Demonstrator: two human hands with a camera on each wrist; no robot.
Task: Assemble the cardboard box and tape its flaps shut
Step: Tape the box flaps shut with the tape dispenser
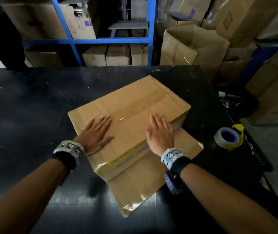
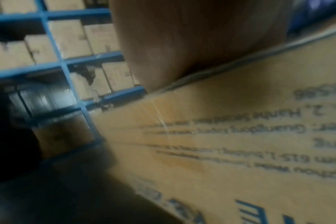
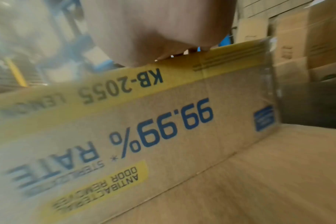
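A brown cardboard box [image 1: 134, 105] stands on the black table [image 1: 25, 107], its top flaps closed with clear tape along the middle seam. My left hand [image 1: 97, 130] lies flat on the top near the left corner, fingers straight. My right hand [image 1: 160, 130] lies flat on the top near the front right edge. One lower flap [image 1: 151, 179] sticks out flat on the table toward me. The box's printed side [image 3: 163, 128] fills the right wrist view; the heel of my right hand [image 3: 153, 30] rests on its upper edge. In the left wrist view, the box side [image 2: 230, 144] sits under my palm [image 2: 192, 37].
A tape dispenser [image 1: 228, 136] with a blue core and yellow handle lies on the table to the right of the box. Blue shelving [image 1: 101, 40] with cartons stands behind the table. Stacked and open cardboard boxes [image 1: 193, 44] crowd the right side.
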